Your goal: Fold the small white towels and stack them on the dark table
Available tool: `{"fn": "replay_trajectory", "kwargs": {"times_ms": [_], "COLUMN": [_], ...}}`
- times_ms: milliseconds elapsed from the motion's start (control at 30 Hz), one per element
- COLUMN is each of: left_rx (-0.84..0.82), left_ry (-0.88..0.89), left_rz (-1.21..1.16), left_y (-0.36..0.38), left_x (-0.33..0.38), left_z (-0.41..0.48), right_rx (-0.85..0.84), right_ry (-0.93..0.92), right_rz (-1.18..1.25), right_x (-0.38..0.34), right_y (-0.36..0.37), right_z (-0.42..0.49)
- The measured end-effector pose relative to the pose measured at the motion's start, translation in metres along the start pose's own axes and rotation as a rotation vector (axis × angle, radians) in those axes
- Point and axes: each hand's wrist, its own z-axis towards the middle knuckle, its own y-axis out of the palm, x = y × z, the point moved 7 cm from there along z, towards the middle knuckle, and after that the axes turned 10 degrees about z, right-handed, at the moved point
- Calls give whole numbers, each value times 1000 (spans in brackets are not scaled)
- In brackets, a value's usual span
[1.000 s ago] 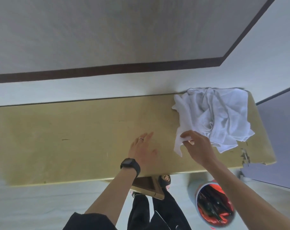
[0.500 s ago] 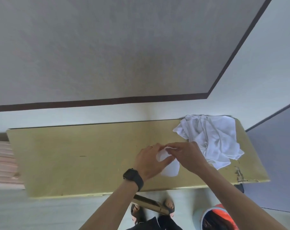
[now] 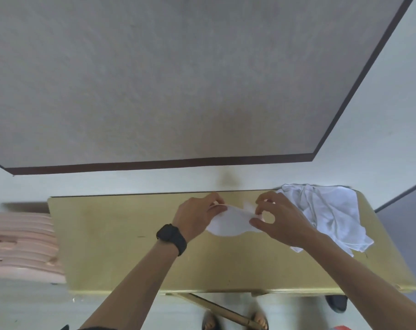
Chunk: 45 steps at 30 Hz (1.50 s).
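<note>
Far left: a pink layered stack (image 3: 21, 246) is sitting just beside the table's left end. Its edges are ridged, but it is blurred and I can't tell the material.

The table (image 3: 107, 234) is showing a flat rectangular top, yellow-olive, smooth and slightly glossy, with a few faint scuffs.

The left forearm is coming in bare from bottom centre, with a black smartwatch (image 3: 171, 238) strapped on the wrist. The left hand (image 3: 195, 215) is turned back-up, fingers curled in, pinching the upper left edge of the small white towel (image 3: 228, 222).

The towel is thin, soft cloth. It is hanging stretched between both hands over the table's middle-right, and its lower edge is sagging in a rounded curve. I can't tell whether it is touching the top.

The right hand (image 3: 280, 222) is pinching the towel's right edge between thumb and fingertips, with the other fingers curling into a loose loop and the wrist angled in from bottom right.

The pile of white towels (image 3: 326, 215) is lying crumpled and creased at the table's far right end, just behind the right hand. The wrist is partly hiding it, and one corner is trailing toward the near edge.

Below the near edge, sandalled feet (image 3: 259, 320) are standing on the pale floor.
</note>
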Motion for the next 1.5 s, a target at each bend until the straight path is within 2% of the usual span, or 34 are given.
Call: {"fn": "replay_trajectory", "kwargs": {"times_ms": [233,333,433,500,600,700,833,1000,1200,1367,1500], "left_rx": [213,228,150,80,31,-22,2,57,112,164,188], "left_ry": [-209,-235,-249,-149,57,179,115,121,-5,-78,-47], "left_rz": [-323,-243,-62,91,27,122,49,61,-84,70,284], "left_y": [-44,-49,-36,-21,-9,6,9,4,-13,-32,-32], "left_x": [-42,-61,-73,-56,-2,32,27,17,-32,-76,-94], "left_z": [2,0,-3,-5,-3,10,19,16,4,-4,2], "right_rx": [-50,17,190,182,92,37,-12,-40,-6,38,75], "right_ry": [143,262,241,180,55,-79,-143,-39,16,-17,-27], "right_rz": [-4,246,379,358,213,85,-10,-15,-66,-107,-143], "right_x": [19,34,25,10,-14,-34,-43,-20,16,16,3], "right_y": [2,7,4,9,16,13,3,7,27,27,16], "right_z": [6,-3,-4,1,16,28,34,20,1,3,26]}}
